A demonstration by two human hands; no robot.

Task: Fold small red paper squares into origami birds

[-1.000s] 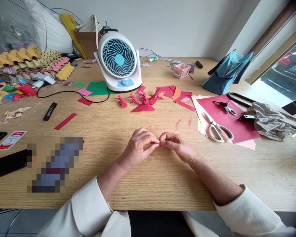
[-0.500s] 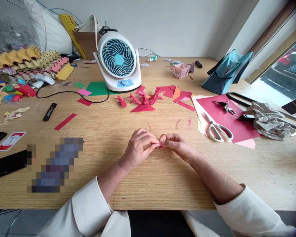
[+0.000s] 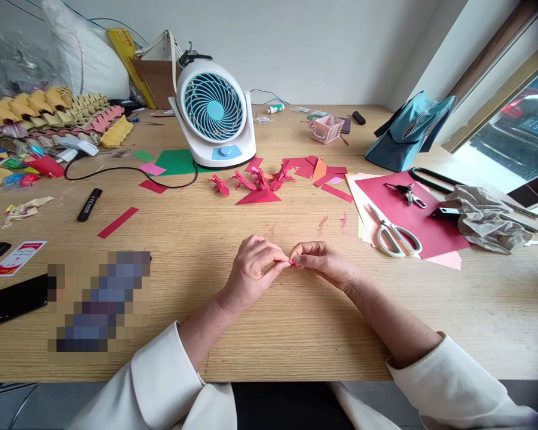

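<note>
Between my fingertips is a small piece of red paper [image 3: 292, 263], mostly covered by the fingers, so its shape is hard to make out. My left hand [image 3: 256, 270] pinches it from the left with thumb and forefinger. From the right, my right hand [image 3: 321, 263] grips the same piece, its fingers curled. Both hands are just above the wooden table [image 3: 269, 334]. Beyond them stand several folded red paper figures [image 3: 260, 177], with a larger red folded triangle [image 3: 259, 196] in front.
A white and blue fan [image 3: 216, 110] stands behind the paper figures. White-handled scissors [image 3: 394, 233] lie on red sheets [image 3: 443, 236] at the right, near a crumpled grey cloth [image 3: 493, 218]. A black marker [image 3: 89, 205], a red strip [image 3: 118, 222] and a phone [image 3: 13, 300] lie left.
Both hands keep their pinch on the red paper and have hardly moved. The whole view has shifted very slightly.
</note>
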